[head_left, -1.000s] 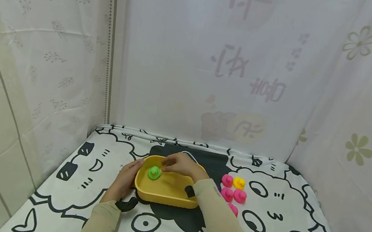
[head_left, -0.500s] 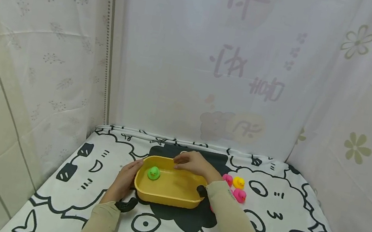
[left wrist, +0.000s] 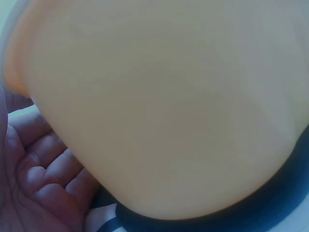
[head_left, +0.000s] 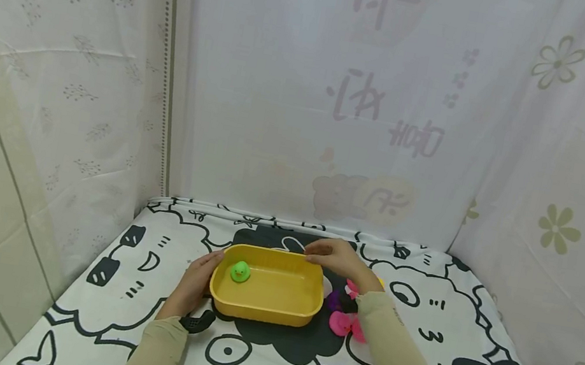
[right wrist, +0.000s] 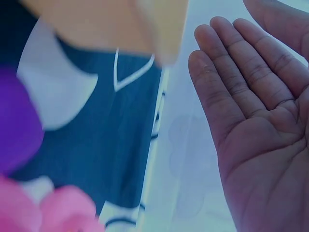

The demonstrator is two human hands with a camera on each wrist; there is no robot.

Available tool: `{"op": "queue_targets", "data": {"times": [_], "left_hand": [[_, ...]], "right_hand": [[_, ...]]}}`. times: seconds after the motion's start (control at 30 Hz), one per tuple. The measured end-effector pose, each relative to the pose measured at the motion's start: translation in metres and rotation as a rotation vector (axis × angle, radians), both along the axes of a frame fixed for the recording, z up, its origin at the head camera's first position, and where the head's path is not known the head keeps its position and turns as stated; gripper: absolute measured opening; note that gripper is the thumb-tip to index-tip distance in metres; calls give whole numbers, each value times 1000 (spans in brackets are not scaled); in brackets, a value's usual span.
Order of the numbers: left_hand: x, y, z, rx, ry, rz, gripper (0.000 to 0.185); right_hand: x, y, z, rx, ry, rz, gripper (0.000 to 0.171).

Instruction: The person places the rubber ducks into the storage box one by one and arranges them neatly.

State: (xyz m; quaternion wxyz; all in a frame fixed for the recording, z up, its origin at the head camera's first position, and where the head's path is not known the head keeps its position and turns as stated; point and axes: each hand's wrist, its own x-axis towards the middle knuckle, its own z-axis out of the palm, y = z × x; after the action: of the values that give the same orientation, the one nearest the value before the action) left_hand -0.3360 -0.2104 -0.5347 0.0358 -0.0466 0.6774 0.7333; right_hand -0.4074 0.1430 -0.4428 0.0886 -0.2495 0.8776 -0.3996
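A yellow plastic tub [head_left: 265, 313] sits on the cloth with one green rubber duck [head_left: 239, 271] in its left part. My left hand [head_left: 197, 279] holds the tub's left side; in the left wrist view the tub's pale wall [left wrist: 164, 121] hides part of the fingers of the left hand [left wrist: 43, 179]. Above the far right corner of the tub is my right hand [head_left: 339, 259]. Its palm and extended fingers show bare in the right wrist view, where the right hand [right wrist: 260, 106] holds nothing. Pink ducks [head_left: 341, 324] and a purple one [head_left: 333, 300] lie right of the tub.
The right forearm [head_left: 402, 362] covers part of the duck group, and only a bit of a yellow duck [head_left: 382, 283] shows past it. A black-and-white patterned cloth [head_left: 116, 334] covers the table. Curtains [head_left: 304, 113] hang at the back and both sides.
My right hand has moved right, from over the tub near the green duck to its far right corner. The forearm now covers other ducks, and a purple one has come into sight. The left hand stays put.
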Motion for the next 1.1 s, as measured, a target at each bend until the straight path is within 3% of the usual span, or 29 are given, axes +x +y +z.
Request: {"op": "queue_targets", "data": {"times": [0.57,0.87,1.1], "left_hand": [[0,1,2,-5,-14,10,69],[0,0,0,-2,3,2,70],[-1,0,-1,-11,0,4,68]], "right_hand": [[3,98,-17,47,14,-196,39],[5,115,-28,84,-33,-236,40],[4,119,-33,91,-15,-256,34]]}}
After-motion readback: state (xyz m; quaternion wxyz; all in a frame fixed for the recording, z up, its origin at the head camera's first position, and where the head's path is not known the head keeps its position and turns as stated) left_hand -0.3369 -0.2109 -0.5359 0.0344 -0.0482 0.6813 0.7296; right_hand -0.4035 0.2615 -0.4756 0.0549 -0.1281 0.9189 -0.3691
